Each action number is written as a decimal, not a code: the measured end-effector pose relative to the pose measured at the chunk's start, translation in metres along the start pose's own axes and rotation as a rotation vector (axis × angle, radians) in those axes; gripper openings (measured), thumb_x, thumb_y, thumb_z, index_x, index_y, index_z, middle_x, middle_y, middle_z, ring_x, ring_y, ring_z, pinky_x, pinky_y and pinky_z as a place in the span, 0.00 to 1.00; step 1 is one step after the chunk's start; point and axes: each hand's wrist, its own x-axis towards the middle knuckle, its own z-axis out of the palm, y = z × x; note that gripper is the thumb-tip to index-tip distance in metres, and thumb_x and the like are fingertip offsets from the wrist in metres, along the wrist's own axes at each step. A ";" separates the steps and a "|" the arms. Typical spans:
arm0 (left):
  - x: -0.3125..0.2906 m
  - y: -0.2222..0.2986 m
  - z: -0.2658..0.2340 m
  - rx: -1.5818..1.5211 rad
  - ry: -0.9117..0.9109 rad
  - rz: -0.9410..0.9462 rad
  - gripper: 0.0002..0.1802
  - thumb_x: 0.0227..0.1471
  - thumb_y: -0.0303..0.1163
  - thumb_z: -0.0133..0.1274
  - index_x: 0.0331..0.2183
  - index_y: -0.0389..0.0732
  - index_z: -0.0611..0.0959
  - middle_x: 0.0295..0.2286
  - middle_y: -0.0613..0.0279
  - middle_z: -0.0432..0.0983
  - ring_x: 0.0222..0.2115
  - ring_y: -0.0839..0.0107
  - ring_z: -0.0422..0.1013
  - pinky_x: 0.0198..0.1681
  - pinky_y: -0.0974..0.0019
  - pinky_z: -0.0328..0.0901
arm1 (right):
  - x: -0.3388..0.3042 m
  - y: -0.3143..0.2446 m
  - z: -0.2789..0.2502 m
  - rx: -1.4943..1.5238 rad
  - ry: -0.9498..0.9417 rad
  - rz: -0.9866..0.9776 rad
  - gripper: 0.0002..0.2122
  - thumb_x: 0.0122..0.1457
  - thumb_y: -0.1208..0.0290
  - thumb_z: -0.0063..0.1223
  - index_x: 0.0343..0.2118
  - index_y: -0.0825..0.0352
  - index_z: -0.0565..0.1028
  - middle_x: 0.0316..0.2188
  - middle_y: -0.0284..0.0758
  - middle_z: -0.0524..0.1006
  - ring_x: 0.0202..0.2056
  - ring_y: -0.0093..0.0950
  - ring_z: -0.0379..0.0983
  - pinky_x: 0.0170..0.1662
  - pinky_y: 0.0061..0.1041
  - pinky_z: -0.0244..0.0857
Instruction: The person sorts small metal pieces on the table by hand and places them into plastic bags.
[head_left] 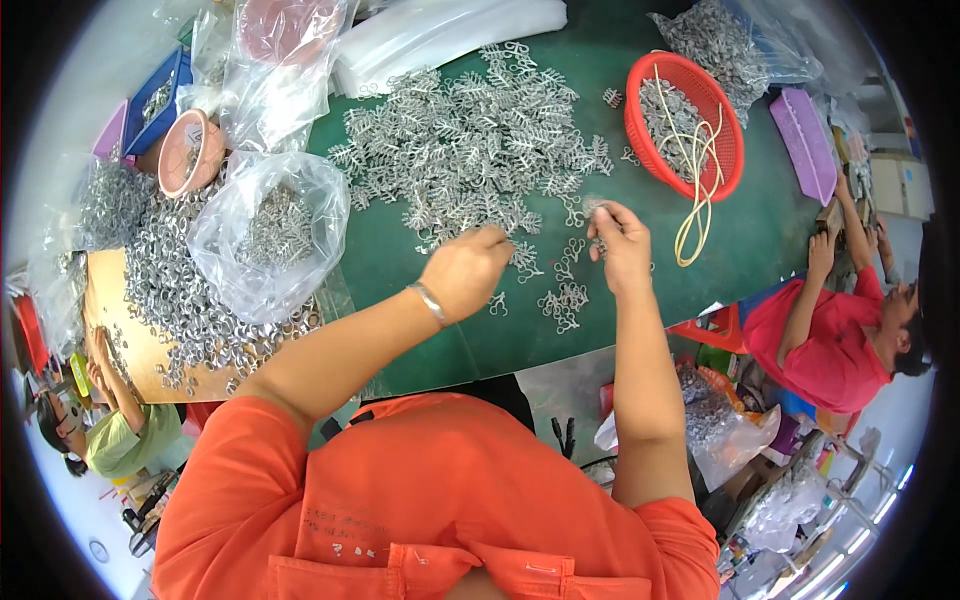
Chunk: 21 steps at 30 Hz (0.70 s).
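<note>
A wide pile of silver-grey branched metal pieces (470, 140) lies on the green tabletop. At its near edge is my left hand (466, 274), fingers closed together; what they hold, if anything, is hidden. My right hand (624, 250) is closed on small grey metal pieces (594, 206), partly covered by the fingers and blurred. Just below the left fingertips sits a loose metal piece (498, 304). Between the two hands, but nearer the right, is a small cluster of looped metal pieces (566, 300).
A red basket (738, 150) of metal pieces with cream cord stands at right, near a purple tray (803, 145). Left are a plastic bag (325, 205) and heaped metal rings (170, 270). One person (825, 335) works at right, another (125, 440) at left.
</note>
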 end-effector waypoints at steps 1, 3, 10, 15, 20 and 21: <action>0.002 0.000 0.009 0.038 -0.052 -0.022 0.13 0.38 0.24 0.56 0.33 0.39 0.78 0.32 0.60 0.70 0.30 0.61 0.70 0.33 0.63 0.67 | -0.006 0.002 -0.002 0.264 -0.019 -0.017 0.08 0.55 0.75 0.50 0.39 0.66 0.73 0.27 0.33 0.73 0.25 0.23 0.70 0.23 0.22 0.64; 0.003 -0.002 0.016 0.039 -0.037 -0.004 0.09 0.38 0.24 0.53 0.29 0.39 0.77 0.29 0.59 0.69 0.29 0.61 0.70 0.31 0.62 0.67 | -0.016 0.001 -0.003 0.525 -0.041 -0.031 0.08 0.56 0.74 0.49 0.39 0.65 0.72 0.27 0.34 0.73 0.25 0.23 0.70 0.21 0.22 0.64; -0.016 -0.003 0.005 -0.319 0.097 -0.236 0.03 0.42 0.23 0.55 0.25 0.36 0.79 0.26 0.59 0.76 0.26 0.64 0.73 0.28 0.68 0.68 | -0.008 -0.004 0.026 0.167 -0.099 0.031 0.12 0.60 0.63 0.45 0.39 0.67 0.71 0.25 0.33 0.73 0.26 0.22 0.71 0.19 0.16 0.62; -0.021 0.000 -0.011 -1.187 0.068 -0.961 0.06 0.47 0.25 0.48 0.30 0.35 0.78 0.23 0.62 0.74 0.23 0.71 0.71 0.27 0.68 0.67 | -0.012 -0.007 0.048 0.532 -0.221 0.178 0.11 0.61 0.65 0.42 0.40 0.67 0.70 0.31 0.35 0.72 0.33 0.24 0.70 0.32 0.26 0.68; -0.020 -0.001 -0.022 -1.958 -0.004 -1.067 0.08 0.44 0.25 0.44 0.29 0.37 0.77 0.26 0.60 0.73 0.26 0.67 0.72 0.30 0.61 0.70 | -0.030 -0.009 0.051 0.647 -0.367 0.162 0.11 0.61 0.68 0.40 0.44 0.67 0.66 0.35 0.36 0.71 0.39 0.26 0.69 0.41 0.31 0.67; -0.017 0.001 -0.022 -2.008 -0.055 -1.033 0.05 0.47 0.27 0.48 0.29 0.39 0.78 0.27 0.63 0.73 0.28 0.69 0.72 0.27 0.64 0.70 | -0.034 -0.008 0.053 0.681 -0.382 0.145 0.12 0.61 0.68 0.40 0.45 0.68 0.66 0.36 0.36 0.70 0.41 0.27 0.68 0.42 0.32 0.67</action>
